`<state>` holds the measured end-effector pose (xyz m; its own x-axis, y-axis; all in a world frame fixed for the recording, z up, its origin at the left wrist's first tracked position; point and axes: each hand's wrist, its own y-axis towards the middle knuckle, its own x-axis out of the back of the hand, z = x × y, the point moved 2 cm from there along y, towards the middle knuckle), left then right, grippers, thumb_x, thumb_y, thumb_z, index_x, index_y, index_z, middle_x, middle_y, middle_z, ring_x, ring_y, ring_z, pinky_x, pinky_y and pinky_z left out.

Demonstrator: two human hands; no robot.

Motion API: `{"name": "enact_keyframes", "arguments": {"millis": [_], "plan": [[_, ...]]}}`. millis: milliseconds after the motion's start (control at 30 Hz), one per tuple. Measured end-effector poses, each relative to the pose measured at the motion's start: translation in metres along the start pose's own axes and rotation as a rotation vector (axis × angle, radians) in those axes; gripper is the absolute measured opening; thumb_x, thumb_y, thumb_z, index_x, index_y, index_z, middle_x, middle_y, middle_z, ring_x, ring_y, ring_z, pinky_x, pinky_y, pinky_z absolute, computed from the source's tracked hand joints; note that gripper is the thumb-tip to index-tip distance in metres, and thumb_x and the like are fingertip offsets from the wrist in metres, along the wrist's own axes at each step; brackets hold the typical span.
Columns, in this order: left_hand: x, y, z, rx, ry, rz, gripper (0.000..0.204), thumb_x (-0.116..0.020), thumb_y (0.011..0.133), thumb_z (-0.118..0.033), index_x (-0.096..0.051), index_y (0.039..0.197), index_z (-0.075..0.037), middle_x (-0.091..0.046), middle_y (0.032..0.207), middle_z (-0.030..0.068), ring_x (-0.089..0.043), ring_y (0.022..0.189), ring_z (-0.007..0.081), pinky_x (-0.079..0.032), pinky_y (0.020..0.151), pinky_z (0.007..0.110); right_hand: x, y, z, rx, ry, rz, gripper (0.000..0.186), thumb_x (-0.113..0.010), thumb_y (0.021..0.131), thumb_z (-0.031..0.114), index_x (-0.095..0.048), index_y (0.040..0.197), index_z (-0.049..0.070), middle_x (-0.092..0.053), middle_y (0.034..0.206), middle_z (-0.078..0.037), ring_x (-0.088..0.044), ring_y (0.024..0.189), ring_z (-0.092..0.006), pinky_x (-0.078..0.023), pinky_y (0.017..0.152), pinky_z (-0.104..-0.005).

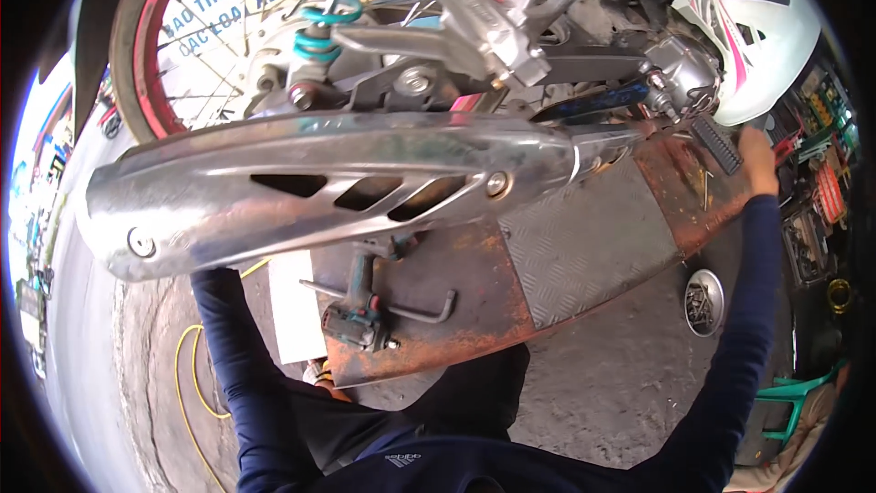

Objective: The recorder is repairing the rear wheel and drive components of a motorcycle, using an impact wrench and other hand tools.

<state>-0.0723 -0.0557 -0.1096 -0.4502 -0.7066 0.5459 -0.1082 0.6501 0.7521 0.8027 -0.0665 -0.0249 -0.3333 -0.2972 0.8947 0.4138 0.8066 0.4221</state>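
Observation:
A silver motorcycle exhaust muffler (301, 192) with a slotted heat shield stretches across the middle of the view. My left forearm rises behind the muffler's rear lower edge, which hides my left hand. My right hand (757, 162) reaches far right, beside the black rubber foot peg (717, 143) and just below the white and pink fairing (766, 46). Its fingers are mostly hidden, so I cannot tell what they touch. Below the muffler, a teal and black cordless impact wrench (360, 306) lies on the rusty lift platform (456, 283), next to a bent metal bar (429, 310).
The red-rimmed rear wheel (151, 46) and a teal shock spring (342, 14) stand above the muffler. A metal bowl of bolts (703, 303) sits on the floor at right. Farther right are hanging tools and a green stool (794, 397). A yellow hose (187, 383) curls at left.

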Motion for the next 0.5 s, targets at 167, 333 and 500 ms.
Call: {"name": "enact_keyframes", "arguments": {"millis": [167, 333, 500], "plan": [[0.007, 0.022, 0.021, -0.036, -0.018, -0.011, 0.042, -0.051, 0.091, -0.016, -0.043, 0.128, 0.001, -0.055, 0.122, 0.0156, -0.053, 0.109, 0.0264, -0.041, 0.095, 0.037, 0.004, -0.012, -0.004, 0.138, 0.035, -0.008, 0.037, -0.052, 0.073, 0.0, -0.057, 0.11, -0.003, -0.059, 0.106, -0.027, -0.055, 0.104, -0.0392, -0.045, 0.088, -0.0438], [0.006, 0.064, 0.046, -0.125, -0.035, 0.012, 0.043, -0.051, 0.091, -0.015, -0.042, 0.129, 0.001, -0.054, 0.122, 0.0156, -0.053, 0.109, 0.0263, -0.042, 0.095, 0.037, 0.02, -0.082, -0.001, 0.094, 0.263, -0.216, 0.049, -0.059, 0.076, 0.005, -0.049, 0.124, 0.0, -0.056, 0.118, -0.023, -0.052, 0.111, -0.0381, -0.042, 0.093, -0.0408], [0.003, 0.066, 0.033, 0.082, -0.501, -0.044, 0.045, -0.052, 0.09, -0.011, -0.039, 0.131, 0.003, -0.056, 0.121, 0.0151, -0.054, 0.108, 0.0229, -0.042, 0.094, 0.034, 0.005, -0.226, 0.103, -0.116, 0.628, -0.43, 0.037, -0.062, 0.077, 0.006, -0.055, 0.111, -0.006, -0.059, 0.106, -0.025, -0.058, 0.097, -0.0402, -0.045, 0.084, -0.0425]]}}
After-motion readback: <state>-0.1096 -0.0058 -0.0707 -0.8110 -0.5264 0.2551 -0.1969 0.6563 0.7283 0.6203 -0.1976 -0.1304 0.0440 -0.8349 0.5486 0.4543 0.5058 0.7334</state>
